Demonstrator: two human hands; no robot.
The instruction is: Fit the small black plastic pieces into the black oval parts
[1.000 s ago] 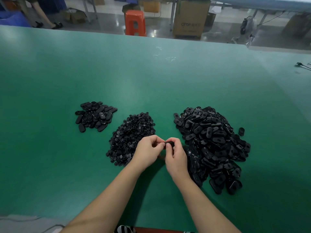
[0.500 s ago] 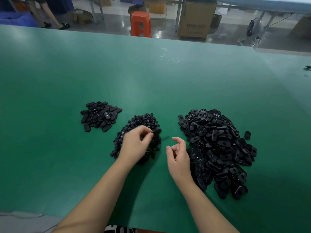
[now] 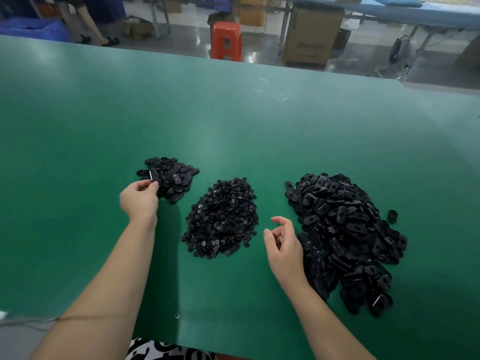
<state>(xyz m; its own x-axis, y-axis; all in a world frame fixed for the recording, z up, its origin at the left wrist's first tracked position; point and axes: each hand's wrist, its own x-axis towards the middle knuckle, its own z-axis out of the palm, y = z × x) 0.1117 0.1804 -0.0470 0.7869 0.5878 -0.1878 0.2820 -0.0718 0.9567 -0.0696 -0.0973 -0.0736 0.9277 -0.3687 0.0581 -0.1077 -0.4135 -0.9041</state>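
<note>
Right now the left hand (image 3: 139,197) pinches one black oval part (image 3: 153,175) between thumb and fingertips, at the near edge of the small pile (image 3: 168,176) of ovals just past its knuckles. Can't tell if a small piece is seated in it; too dark. Judging by the reach, it's a finished one being dropped off.

Right hand (image 3: 284,245) holds nothing, fingers loosely curled, hovering above the green table (image 3: 233,126) between the heap of small black pieces (image 3: 222,219) on its left and the big heap of ovals (image 3: 342,235) touching its right side.

Risks, as guesses:
- Oval gets let go too early or too near; it skids on the smooth table and lands short of the small pile.
- Oval dropped toward the middle heap mixes done parts with loose pieces; all black, hard to sort back.
- If the piece isn't fully clicked in, the drop could pop it out.
- Right wrist sits against the big heap; a sideways move could knock ovals loose. One stray oval (image 3: 392,216) already lies beyond it.
- Small pieces are tiny and tangled; grabbing two at once is likely.
</note>
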